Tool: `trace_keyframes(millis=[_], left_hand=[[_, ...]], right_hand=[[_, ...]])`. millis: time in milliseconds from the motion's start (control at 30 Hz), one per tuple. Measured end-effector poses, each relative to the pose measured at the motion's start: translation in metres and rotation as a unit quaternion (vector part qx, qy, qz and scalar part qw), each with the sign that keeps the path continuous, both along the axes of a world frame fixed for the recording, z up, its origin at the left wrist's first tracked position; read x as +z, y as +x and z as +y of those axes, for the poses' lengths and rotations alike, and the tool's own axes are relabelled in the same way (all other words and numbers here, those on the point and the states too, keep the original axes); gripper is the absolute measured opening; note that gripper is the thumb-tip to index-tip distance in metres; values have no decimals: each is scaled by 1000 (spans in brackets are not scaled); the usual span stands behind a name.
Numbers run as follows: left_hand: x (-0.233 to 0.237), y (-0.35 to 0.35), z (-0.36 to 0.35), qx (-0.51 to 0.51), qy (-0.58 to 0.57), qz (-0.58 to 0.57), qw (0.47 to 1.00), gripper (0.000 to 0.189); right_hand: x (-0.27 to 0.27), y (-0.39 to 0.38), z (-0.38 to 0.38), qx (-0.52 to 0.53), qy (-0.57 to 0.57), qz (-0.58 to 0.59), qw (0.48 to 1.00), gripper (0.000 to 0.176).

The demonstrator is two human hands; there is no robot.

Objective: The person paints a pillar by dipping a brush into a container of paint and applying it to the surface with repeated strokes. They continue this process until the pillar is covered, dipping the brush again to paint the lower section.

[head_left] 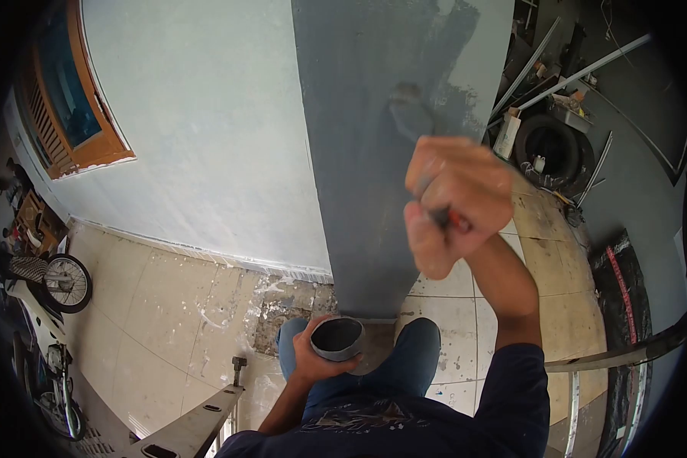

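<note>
Dark short-sleeved shirt (454,424), chest print (359,417), blue jeans (417,347)

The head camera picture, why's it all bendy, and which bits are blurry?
In the head view, the window frame bows and the corners go black, likely from a very wide lens; in that same view, the right hand and the tool it grips are smeared, probably by moving, while the bowl looks crisper.

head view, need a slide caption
Left hand cups a bowl; right hand holds a blurred tool before a patchy grey pillar.
</note>
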State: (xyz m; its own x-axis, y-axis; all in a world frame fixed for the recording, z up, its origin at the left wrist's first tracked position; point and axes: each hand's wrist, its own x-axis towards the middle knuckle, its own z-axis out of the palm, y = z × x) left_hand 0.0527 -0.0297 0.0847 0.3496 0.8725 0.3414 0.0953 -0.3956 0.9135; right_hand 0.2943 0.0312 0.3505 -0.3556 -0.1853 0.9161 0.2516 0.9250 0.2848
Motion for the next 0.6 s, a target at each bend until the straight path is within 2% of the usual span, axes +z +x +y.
trace_keyframes(millis=[100, 233, 333, 367, 400, 433, 500, 533, 600], left_hand=[[-2, -3, -5, 3, -5, -3, 1000, 80], [-2, -5, -9, 14, 22, 14, 1000, 79], [-4, -4, -14, 22, 36, -8, 999, 77], [-4, -4, -14, 24, 39, -19, 999, 77], [-5, -3, -13, 26, 40, -20, 999, 77], [-6, -4, -14, 28, 40, -17, 999, 77], [-5, -4, -12, 32, 43, -17, 998, 77], [-5, -4, -11, 34, 48, -26, 998, 76], [-3, -3, -11, 37, 53, -38, 997, 75]], right_hand=[[-71, -18, 2, 54, -108, 6, 993, 20], [-94, -20, 3, 57, -185, -10, 981, 19], [-43, -12, 17, 36, -214, 53, 975, 18], [-12, -18, 23, 67, -236, 148, 958, 22], [22, -21, 23, 157, -287, 186, 927, 22], [52, -21, 25, 130, -189, 147, 962, 20], [100, 16, 60, 120, -49, 75, 989, 20], [120, 9, 56, 120, -48, 72, 989, 20], [156, -11, 44, 286, -7, 51, 957, 29]])
